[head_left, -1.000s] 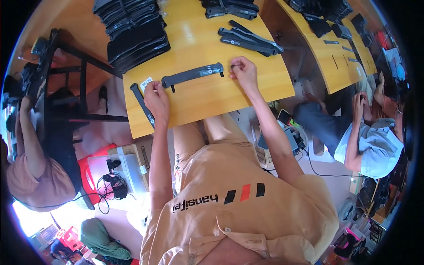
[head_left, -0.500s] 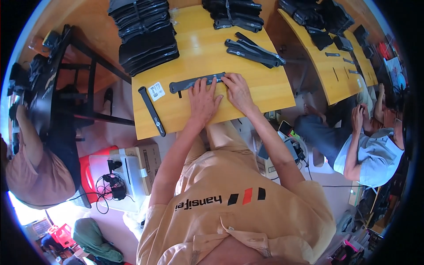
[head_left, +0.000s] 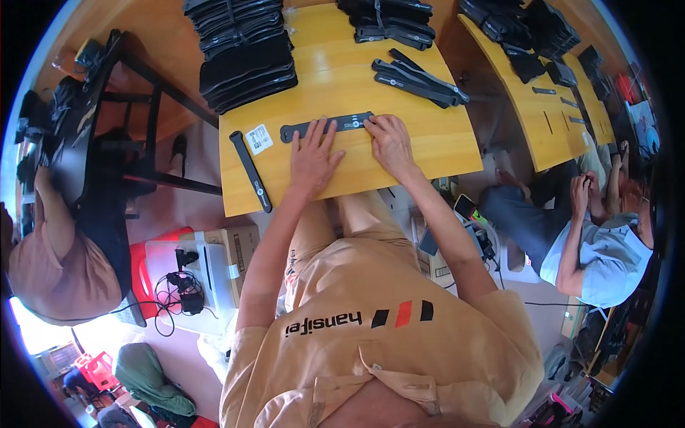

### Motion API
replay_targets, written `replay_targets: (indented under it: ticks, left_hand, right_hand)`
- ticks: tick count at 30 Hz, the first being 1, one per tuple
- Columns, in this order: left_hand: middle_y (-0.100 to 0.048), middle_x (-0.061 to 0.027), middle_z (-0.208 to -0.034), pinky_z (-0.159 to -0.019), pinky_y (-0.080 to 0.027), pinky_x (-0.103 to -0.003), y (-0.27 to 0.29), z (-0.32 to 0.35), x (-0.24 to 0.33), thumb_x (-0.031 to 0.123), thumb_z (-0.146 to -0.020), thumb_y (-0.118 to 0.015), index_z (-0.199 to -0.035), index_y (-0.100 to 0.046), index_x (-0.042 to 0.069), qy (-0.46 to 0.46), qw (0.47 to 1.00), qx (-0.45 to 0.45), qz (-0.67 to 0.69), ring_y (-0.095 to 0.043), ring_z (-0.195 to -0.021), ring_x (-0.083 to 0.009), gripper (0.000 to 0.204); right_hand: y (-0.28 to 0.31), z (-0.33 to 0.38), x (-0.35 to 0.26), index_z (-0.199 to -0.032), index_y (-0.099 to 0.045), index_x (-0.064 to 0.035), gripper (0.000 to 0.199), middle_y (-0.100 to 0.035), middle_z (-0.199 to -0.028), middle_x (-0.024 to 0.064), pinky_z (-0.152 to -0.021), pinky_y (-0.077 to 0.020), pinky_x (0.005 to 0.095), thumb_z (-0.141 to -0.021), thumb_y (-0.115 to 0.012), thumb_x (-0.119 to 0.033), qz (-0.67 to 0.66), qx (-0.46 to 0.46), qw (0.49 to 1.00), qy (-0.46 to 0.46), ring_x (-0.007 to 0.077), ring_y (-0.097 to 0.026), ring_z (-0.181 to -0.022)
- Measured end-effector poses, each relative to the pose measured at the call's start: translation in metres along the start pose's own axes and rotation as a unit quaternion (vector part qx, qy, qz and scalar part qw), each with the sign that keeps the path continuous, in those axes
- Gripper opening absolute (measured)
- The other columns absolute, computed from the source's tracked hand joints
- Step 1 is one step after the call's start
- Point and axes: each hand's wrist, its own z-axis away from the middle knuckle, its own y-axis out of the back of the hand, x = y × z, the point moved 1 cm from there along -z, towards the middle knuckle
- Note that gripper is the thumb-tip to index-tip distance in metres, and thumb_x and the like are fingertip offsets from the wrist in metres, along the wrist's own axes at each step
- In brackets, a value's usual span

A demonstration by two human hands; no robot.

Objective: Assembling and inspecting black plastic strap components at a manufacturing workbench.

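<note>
A flat black strap [head_left: 349, 123] with pale print lies crosswise on the yellow table [head_left: 342, 171] in front of me. My left hand [head_left: 312, 160] rests on its left part, fingers stretched out and flat. At the strap's right end, the bent fingers of my right hand [head_left: 391, 146] close on the tip. A second black strap [head_left: 250, 171] lies lengthwise near the table's left edge. Between the two straps is a white printed label [head_left: 259, 139]. Several loose black straps [head_left: 419, 82] lie overlapping to the right, beyond my right hand.
Tall stacks of black straps stand at the back left [head_left: 246, 75] and back right [head_left: 396, 25]. Another yellow table [head_left: 531, 132] with black items is on the right, where a person in a light shirt [head_left: 606, 260] sits. A dark-framed table [head_left: 100, 135] and another person [head_left: 64, 278] are at left.
My left hand has slid left along the strap, uncovering its printed middle. A small dark tab below the strap's left end no longer shows. My right hand stays at the right end.
</note>
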Motion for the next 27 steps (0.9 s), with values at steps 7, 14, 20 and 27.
replay_targets:
  ticks: [7,14,20,27]
  left_hand:
    - [-0.022,-0.0116,-0.145,-0.107,-0.013,-0.050,0.022,0.018,-0.049,0.049,-0.086,-0.045,-0.138,-0.025,0.005,0.087,0.991,-0.013,-0.099,-0.019,-0.134,-0.0262,0.071]
    - [-0.035,-0.0243,-0.132,-0.100,-0.027,-0.046,0.069,0.057,-0.061,0.039,-0.085,-0.053,-0.132,-0.033,-0.002,0.193,0.973,0.128,0.009,-0.032,-0.123,-0.0369,0.065]
    - [-0.049,-0.0261,-0.108,-0.074,-0.045,-0.046,0.078,0.093,-0.042,0.036,-0.077,-0.063,-0.106,-0.047,-0.003,0.388,0.921,0.038,-0.008,-0.050,-0.099,-0.0387,0.051]
    - [-0.057,-0.0101,-0.070,-0.063,-0.046,-0.036,0.073,0.100,-0.063,0.014,-0.070,-0.065,-0.094,-0.051,-0.002,0.458,0.871,0.042,0.172,-0.058,-0.066,-0.0255,0.032]
  right_hand:
    - [0.000,0.000,-0.002,-0.098,-0.063,-0.0001,0.032,-0.059,-0.099,0.0107,-0.089,-0.0396,0.0377,-0.067,-0.056,0.002,0.006,0.004,1.000,0.012,0.0274,-0.051,-0.096]
    - [0.006,0.004,0.008,-0.097,-0.061,0.0002,0.032,-0.058,-0.093,0.0119,-0.084,-0.0423,0.0360,-0.067,-0.051,0.006,-0.087,0.074,0.990,-0.078,0.0296,-0.052,-0.093]
    - [0.003,0.006,0.030,-0.093,-0.061,0.0015,0.028,-0.058,-0.086,0.0118,-0.077,-0.0451,0.0306,-0.071,-0.045,0.009,-0.226,0.182,0.925,-0.247,0.0249,-0.058,-0.085]
    - [0.004,0.009,0.027,-0.092,-0.061,0.0019,0.026,-0.058,-0.084,0.0108,-0.074,-0.0459,0.0284,-0.074,-0.045,0.009,-0.225,0.171,0.923,-0.261,0.0212,-0.059,-0.082]
